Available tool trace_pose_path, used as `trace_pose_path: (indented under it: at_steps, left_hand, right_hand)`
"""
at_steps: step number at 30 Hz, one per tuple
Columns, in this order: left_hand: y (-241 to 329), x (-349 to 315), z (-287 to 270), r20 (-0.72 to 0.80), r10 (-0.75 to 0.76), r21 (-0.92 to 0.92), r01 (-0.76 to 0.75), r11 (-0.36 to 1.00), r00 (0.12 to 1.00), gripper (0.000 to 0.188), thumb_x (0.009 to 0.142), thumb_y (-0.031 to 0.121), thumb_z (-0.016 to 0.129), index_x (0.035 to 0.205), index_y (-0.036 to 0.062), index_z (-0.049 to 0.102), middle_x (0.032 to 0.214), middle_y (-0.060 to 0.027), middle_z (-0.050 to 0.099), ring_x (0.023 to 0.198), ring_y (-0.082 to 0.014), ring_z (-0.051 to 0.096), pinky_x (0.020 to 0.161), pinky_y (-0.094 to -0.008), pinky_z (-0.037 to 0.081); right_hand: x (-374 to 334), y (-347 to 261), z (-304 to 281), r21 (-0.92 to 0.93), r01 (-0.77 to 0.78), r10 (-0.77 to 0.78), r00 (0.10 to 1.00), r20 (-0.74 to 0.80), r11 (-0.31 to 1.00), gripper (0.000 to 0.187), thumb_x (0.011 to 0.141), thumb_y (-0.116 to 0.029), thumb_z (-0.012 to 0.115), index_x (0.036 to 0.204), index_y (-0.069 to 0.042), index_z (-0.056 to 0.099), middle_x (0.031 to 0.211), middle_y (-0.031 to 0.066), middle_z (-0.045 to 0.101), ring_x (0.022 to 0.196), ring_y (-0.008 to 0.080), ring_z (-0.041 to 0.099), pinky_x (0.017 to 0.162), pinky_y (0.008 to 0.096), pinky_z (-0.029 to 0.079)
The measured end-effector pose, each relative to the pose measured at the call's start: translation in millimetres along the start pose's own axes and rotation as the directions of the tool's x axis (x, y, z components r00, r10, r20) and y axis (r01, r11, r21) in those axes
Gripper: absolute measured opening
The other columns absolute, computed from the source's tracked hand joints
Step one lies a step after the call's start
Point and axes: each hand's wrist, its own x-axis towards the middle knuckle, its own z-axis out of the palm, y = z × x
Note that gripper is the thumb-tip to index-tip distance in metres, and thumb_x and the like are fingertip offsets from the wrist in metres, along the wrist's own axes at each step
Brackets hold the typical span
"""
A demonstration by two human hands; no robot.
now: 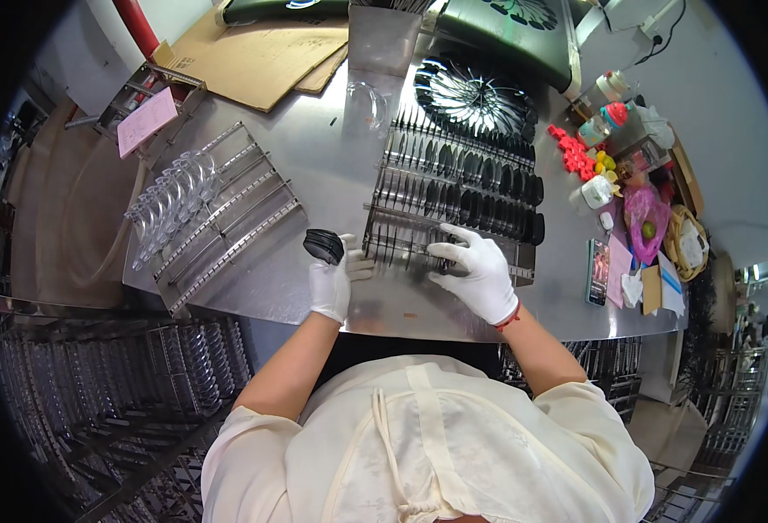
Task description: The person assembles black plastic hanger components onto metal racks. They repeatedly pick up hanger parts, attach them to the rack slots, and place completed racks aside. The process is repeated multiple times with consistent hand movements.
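Note:
In my gloved left hand (pixel 335 283), at the table's near edge, is a small stack of black oval pieces (pixel 321 245), glossy and lens-like. My gloved right hand (pixel 478 272) reaches over the front row of a metal rack (pixel 523 264), its thumb and fingers closing about a dark piece partly hidden between them. Thin black pieces stand on edge in several rows of this rack, with broader black ovals (pixel 480 167) in the rows behind. At the far end of the rack, more black pieces lie fanned in a round pile (pixel 475 94).
A second metal rack (pixel 235 213) holds clear curved pieces (pixel 174 205) at the left. Cardboard sheets (pixel 262 52) lie beyond it. On the right are a phone (pixel 597 270), red plastic pieces (pixel 573 150), bottles and a pink bag (pixel 645 218). Loaded racks (pixel 113 366) stand below the table.

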Motion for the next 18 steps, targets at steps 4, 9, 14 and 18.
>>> trace_pose_path:
  at_steps: [4,9,14,18]
  left_hand:
    - [-1,-1,2,-0.036,0.001,0.025,0.0,1.0,0.999,0.033,0.105,0.031,0.061,0.123,0.004,0.062,0.096,-0.0162,0.07,0.079,-0.0287,0.074,0.065,-0.0378,0.061]
    - [9,-7,0,-0.026,0.026,0.057,-0.024,0.998,0.999,0.031,0.105,0.029,0.06,0.124,0.0043,0.062,0.087,-0.0117,0.07,0.076,-0.0233,0.073,0.061,-0.0327,0.059]
    - [43,-25,5,0.02,0.381,0.267,-0.372,0.889,0.924,0.034,0.109,0.029,0.052,0.126,0.0017,0.062,0.074,-0.0033,0.064,0.068,-0.0117,0.061,0.062,-0.0254,0.049]
    - [61,-39,32,0.448,0.662,0.432,-0.794,0.427,0.6,0.029,0.103,0.005,0.055,0.131,0.0024,0.062,0.094,-0.0039,0.067,0.08,-0.0129,0.058,0.076,-0.0269,0.048]
  right_hand:
    - [-14,12,-10,-0.05,0.043,-0.044,0.999,-0.023,0.998,0.05,0.065,-0.017,0.09,0.112,-0.018,0.075,0.13,0.0143,0.069,0.102,0.0255,0.068,0.086,0.0365,0.053]
    - [-28,23,-31,-0.041,-0.097,0.101,0.989,0.111,0.994,0.056,0.068,-0.021,0.088,0.122,-0.013,0.071,0.135,0.0169,0.065,0.105,0.0318,0.067,0.096,0.0416,0.051]
    - [-45,39,-37,-0.221,-0.011,0.003,0.999,-0.037,0.975,0.062,0.074,-0.028,0.084,0.132,-0.018,0.066,0.138,0.0155,0.062,0.101,0.0339,0.066,0.087,0.043,0.055]
    - [-37,30,-38,-0.241,0.082,-0.061,0.994,0.093,0.967,0.063,0.076,-0.029,0.083,0.134,-0.013,0.063,0.139,0.0159,0.06,0.107,0.0362,0.062,0.096,0.0439,0.051]
